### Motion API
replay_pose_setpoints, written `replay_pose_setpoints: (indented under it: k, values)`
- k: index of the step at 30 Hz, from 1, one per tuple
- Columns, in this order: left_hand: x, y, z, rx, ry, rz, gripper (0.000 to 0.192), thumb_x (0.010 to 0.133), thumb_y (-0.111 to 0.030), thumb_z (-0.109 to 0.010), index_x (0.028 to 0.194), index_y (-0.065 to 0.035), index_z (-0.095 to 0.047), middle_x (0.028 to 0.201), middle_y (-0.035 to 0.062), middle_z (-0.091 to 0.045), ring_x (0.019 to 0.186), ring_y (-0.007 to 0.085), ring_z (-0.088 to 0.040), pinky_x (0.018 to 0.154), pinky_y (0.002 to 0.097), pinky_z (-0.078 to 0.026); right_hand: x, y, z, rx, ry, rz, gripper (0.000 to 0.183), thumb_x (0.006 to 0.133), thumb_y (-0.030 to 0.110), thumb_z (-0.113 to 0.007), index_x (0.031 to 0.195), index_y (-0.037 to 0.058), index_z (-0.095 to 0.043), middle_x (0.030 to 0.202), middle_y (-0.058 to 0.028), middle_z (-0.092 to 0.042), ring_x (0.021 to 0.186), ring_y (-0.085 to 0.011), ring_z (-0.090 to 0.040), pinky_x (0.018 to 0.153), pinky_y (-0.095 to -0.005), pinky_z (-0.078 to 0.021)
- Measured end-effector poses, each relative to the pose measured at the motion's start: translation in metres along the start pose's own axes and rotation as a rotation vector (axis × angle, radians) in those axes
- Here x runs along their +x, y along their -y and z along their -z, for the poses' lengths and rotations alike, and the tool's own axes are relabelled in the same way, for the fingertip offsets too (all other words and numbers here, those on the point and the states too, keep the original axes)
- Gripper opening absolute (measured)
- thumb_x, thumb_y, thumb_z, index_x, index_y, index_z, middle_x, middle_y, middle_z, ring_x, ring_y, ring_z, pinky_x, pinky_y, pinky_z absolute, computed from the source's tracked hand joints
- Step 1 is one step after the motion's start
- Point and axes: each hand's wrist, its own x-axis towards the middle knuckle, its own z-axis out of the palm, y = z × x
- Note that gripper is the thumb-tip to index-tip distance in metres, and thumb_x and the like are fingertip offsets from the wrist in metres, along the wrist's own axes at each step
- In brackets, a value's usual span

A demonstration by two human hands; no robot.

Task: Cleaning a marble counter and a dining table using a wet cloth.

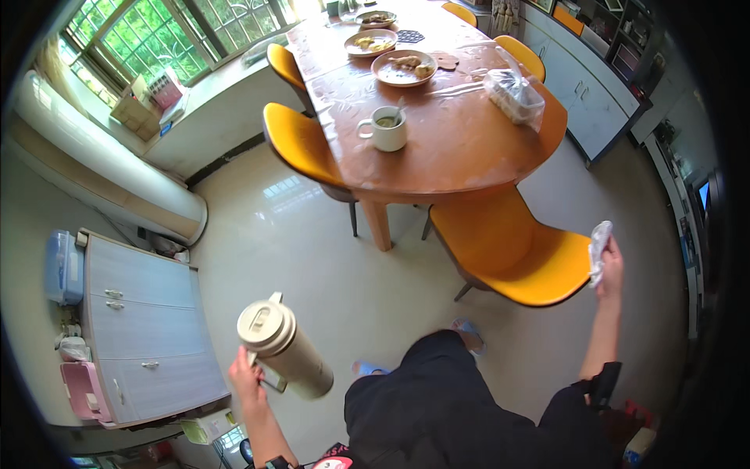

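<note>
My left hand [247, 375] grips the handle of a beige vacuum jug [293, 352] with a cream lid, held above the floor at the lower left. A crumpled white cloth or tissue [599, 252] is in my right hand [611, 271], beside the backrest of a yellow chair [521, 252]. Ahead of me stands a wooden dining table [445, 170] with a clear cover. On it are a white mug [389, 135] with a spoon in it, several plates of food, the nearest plate [404, 69] among them, and a tied plastic bag [515, 97].
More yellow chairs stand around the table, one at its left side [302, 143]. A white cabinet [146, 328] is at the left, near a large rounded white appliance or column [117, 158]. Shelving and a low sideboard [577, 88] line the right. Tiled floor lies between.
</note>
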Motion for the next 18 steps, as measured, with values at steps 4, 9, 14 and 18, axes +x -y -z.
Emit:
replay_pose_setpoints:
  k: [4, 9, 14, 18]
  values:
    - [0.046, -0.043, -0.002, 0.012, 0.214, 0.072, 0.028, 0.087, -0.027, -0.049, 0.073, -0.0028, -0.049, 0.053, -0.0011, -0.041, 0.039, 0.0076, -0.034, 0.037, 0.0217, -0.028, -0.073, -0.048, -0.135, -0.085, 0.029, -0.146, 0.038, 0.088, 0.000, -0.038, 0.126, -0.0022, -0.040, 0.108, -0.0092, -0.054, 0.094, -0.0127, -0.054, 0.083, -0.0257, -0.0437]
    - [0.147, -0.100, 0.007, 0.010, 0.335, -0.021, 0.025, 0.086, -0.027, -0.049, 0.071, -0.0064, -0.046, 0.051, -0.0014, -0.039, 0.038, 0.0077, -0.033, 0.036, 0.0220, -0.028, -0.106, -0.126, -0.312, -0.037, -0.120, -0.077, 0.039, 0.088, -0.002, -0.033, 0.126, -0.0019, -0.039, 0.126, -0.0111, -0.045, 0.115, -0.0174, -0.044, 0.098, -0.0281, -0.0329]
    - [0.243, -0.125, 0.015, -0.029, 0.244, 0.054, 0.022, 0.085, -0.022, -0.047, 0.069, -0.0073, -0.045, 0.050, -0.0021, -0.037, 0.037, 0.0069, -0.030, 0.035, 0.0232, -0.025, -0.084, -0.183, -0.464, 0.313, 0.066, -0.423, 0.041, 0.086, -0.005, -0.035, 0.126, -0.0008, -0.041, 0.120, -0.0097, -0.051, 0.108, -0.0152, -0.048, 0.089, -0.0259, -0.0404]
    - [0.337, -0.165, 0.023, -0.230, 0.126, 0.104, 0.021, 0.085, -0.026, -0.048, 0.073, -0.0098, -0.045, 0.046, -0.0036, -0.030, 0.036, 0.0062, -0.029, 0.033, 0.0228, -0.025, -0.006, -0.120, -0.605, 0.375, 0.216, -0.403, 0.041, 0.086, -0.002, -0.037, 0.127, -0.0009, -0.040, 0.123, -0.0100, -0.048, 0.114, -0.0154, -0.044, 0.095, -0.0254, -0.0338]
